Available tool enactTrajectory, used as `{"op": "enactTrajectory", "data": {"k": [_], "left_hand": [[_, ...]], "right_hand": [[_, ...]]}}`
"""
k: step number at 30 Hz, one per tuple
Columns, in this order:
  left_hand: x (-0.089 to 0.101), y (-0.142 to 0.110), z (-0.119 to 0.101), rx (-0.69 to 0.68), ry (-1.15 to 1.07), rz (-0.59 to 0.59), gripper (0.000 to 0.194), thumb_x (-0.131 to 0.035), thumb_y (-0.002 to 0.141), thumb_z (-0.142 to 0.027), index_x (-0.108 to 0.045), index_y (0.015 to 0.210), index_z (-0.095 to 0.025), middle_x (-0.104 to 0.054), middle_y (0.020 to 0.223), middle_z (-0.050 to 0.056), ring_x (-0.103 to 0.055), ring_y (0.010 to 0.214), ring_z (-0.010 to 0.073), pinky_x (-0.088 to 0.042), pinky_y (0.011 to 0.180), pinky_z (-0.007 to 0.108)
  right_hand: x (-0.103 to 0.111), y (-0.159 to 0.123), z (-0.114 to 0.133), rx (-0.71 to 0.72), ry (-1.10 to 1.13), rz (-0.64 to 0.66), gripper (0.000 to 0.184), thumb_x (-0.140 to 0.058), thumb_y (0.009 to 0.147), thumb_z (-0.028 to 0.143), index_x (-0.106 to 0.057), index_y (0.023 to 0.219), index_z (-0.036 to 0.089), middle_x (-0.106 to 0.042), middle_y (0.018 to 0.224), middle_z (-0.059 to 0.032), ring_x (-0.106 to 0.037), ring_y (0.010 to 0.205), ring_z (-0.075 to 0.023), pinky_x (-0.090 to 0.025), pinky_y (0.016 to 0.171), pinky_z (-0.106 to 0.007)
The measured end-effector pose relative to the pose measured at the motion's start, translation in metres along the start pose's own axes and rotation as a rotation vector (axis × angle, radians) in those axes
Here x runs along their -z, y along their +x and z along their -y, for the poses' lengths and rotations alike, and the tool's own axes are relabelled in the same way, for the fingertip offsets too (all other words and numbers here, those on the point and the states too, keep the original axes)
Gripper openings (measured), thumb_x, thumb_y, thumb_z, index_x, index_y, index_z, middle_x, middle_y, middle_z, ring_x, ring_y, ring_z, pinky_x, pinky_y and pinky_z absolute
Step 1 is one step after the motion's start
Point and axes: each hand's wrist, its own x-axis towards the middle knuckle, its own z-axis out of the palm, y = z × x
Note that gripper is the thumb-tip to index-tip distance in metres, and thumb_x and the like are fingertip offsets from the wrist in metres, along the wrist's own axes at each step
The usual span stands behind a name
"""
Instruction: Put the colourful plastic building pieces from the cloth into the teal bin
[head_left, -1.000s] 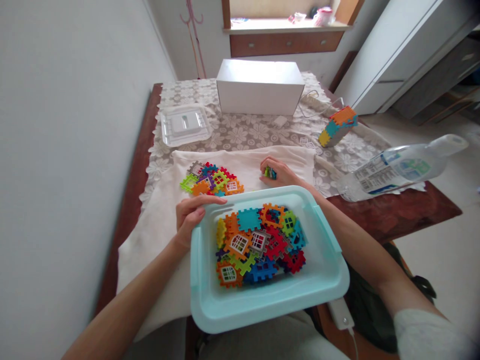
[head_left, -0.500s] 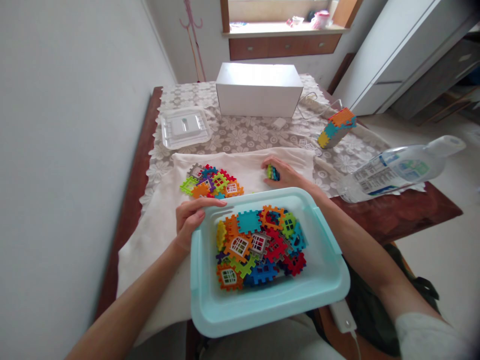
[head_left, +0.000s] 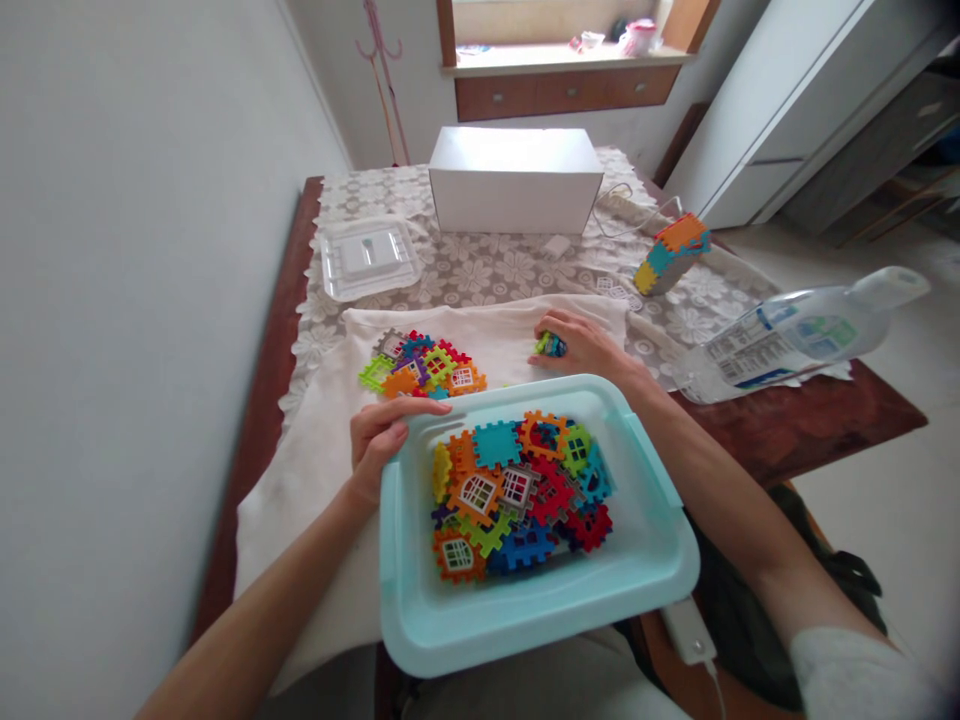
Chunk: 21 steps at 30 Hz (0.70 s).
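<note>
My left hand (head_left: 379, 440) grips the left rim of a light blue plastic bin (head_left: 645, 580), fingers over the edge. Inside lie colourful interlocking building tiles (head_left: 517, 495), several with window cut-outs. Beyond the bin, my right hand (head_left: 574, 343) is closed around a few green and blue interlocking tiles (head_left: 551, 344), low over the white cloth; whether they touch it I cannot tell. A loose heap of tiles (head_left: 424, 365) lies on the cloth to the left of that hand, partly hidden by the bin's far rim.
A white box (head_left: 517, 195) stands at the back of the table. A clear plastic lid (head_left: 371, 258) lies at left. At right are a block of joined tiles (head_left: 671, 255) and a large clear bottle (head_left: 802, 335). White cloth (head_left: 300, 520) covers the near tabletop.
My right hand has shifted slightly to the right with the tiles, and its fingers have turned a little. The left hand and bin stay nearly still.
</note>
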Motion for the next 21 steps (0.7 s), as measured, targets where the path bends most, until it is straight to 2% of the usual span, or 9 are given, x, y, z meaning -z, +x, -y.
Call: {"op": "enactTrajectory", "data": {"k": [4,9,11,13,14,15,17,19,21], "left_hand": [[0.000,-0.002,0.002,0.018,-0.001,-0.015,0.036,-0.064,0.091,-0.041,-0.096,0.094,-0.023,-0.090,0.091,0.007,-0.070,0.064,0.0224,-0.047,0.056,0.037],[0.000,-0.002,0.004,0.021,0.018,-0.025,0.037,-0.065,0.091,-0.043,-0.095,0.093,-0.023,-0.090,0.090,0.006,-0.068,0.062,0.0218,-0.046,0.055,0.037],[0.000,-0.001,0.002,0.010,0.010,-0.018,0.036,-0.065,0.091,-0.043,-0.096,0.093,-0.023,-0.090,0.090,0.006,-0.069,0.061,0.0217,-0.046,0.055,0.037],[0.000,0.000,0.000,0.004,0.008,-0.008,0.037,-0.065,0.093,-0.044,-0.096,0.094,-0.023,-0.090,0.090,0.006,-0.072,0.064,0.0230,-0.048,0.058,0.038],[0.000,0.000,-0.002,0.005,0.011,-0.001,0.037,-0.065,0.093,-0.044,-0.096,0.094,-0.023,-0.090,0.091,0.007,-0.074,0.067,0.0243,-0.050,0.060,0.038],[0.001,0.000,-0.003,0.006,0.017,0.006,0.037,-0.065,0.094,-0.043,-0.096,0.095,-0.023,-0.091,0.092,0.007,-0.076,0.070,0.0255,-0.052,0.064,0.038],[0.001,-0.002,-0.004,0.001,0.024,0.009,0.037,-0.064,0.095,-0.041,-0.096,0.096,-0.023,-0.091,0.093,0.007,-0.078,0.075,0.0266,-0.055,0.069,0.039],[0.002,-0.004,-0.005,-0.005,0.025,0.008,0.037,-0.063,0.095,-0.038,-0.096,0.098,-0.023,-0.091,0.093,0.007,-0.078,0.075,0.0260,-0.055,0.071,0.039],[0.002,-0.005,-0.004,0.000,0.023,0.005,0.037,-0.062,0.096,-0.037,-0.096,0.100,-0.023,-0.091,0.092,0.006,-0.077,0.073,0.0252,-0.055,0.071,0.039]], "right_hand": [[-0.004,0.001,-0.003,-0.025,-0.007,-0.065,0.030,-0.077,0.099,0.054,-0.069,0.099,0.025,-0.076,0.107,-0.0084,-0.071,0.097,-0.0295,-0.054,0.087,-0.040],[-0.005,0.003,0.000,-0.103,0.045,-0.065,0.038,-0.078,0.096,0.059,-0.066,0.086,0.024,-0.073,0.093,-0.0063,-0.066,0.085,-0.0258,-0.050,0.079,-0.038],[0.002,0.005,0.011,-0.158,0.227,-0.133,0.045,-0.075,0.097,0.066,-0.065,0.084,0.024,-0.069,0.084,-0.0050,-0.062,0.077,-0.0239,-0.049,0.075,-0.037],[0.016,0.007,0.028,-0.175,0.557,-0.236,0.054,-0.067,0.100,0.076,-0.066,0.086,0.025,-0.065,0.079,-0.0041,-0.058,0.071,-0.0224,-0.047,0.068,-0.036],[0.025,0.008,0.039,-0.136,0.735,-0.268,0.059,-0.064,0.101,0.081,-0.066,0.085,0.024,-0.064,0.079,-0.0044,-0.057,0.070,-0.0220,-0.046,0.067,-0.036],[0.035,0.007,0.050,-0.066,0.866,-0.248,0.061,-0.065,0.099,0.083,-0.067,0.085,0.024,-0.065,0.081,-0.0052,-0.057,0.072,-0.0219,-0.046,0.067,-0.036],[0.056,0.004,0.073,0.097,0.970,-0.103,0.061,-0.071,0.097,0.081,-0.073,0.088,0.021,-0.066,0.082,-0.0052,-0.059,0.074,-0.0207,-0.045,0.067,-0.034],[0.075,0.000,0.095,0.211,0.909,0.128,0.066,-0.078,0.092,0.084,-0.078,0.099,0.018,-0.070,0.088,-0.0051,-0.061,0.074,-0.0178,-0.045,0.068,-0.032],[0.089,-0.002,0.113,0.280,0.731,0.257,0.066,-0.083,0.092,0.081,-0.079,0.108,0.018,-0.075,0.098,-0.0073,-0.067,0.083,-0.0182,-0.049,0.076,-0.030]]}}
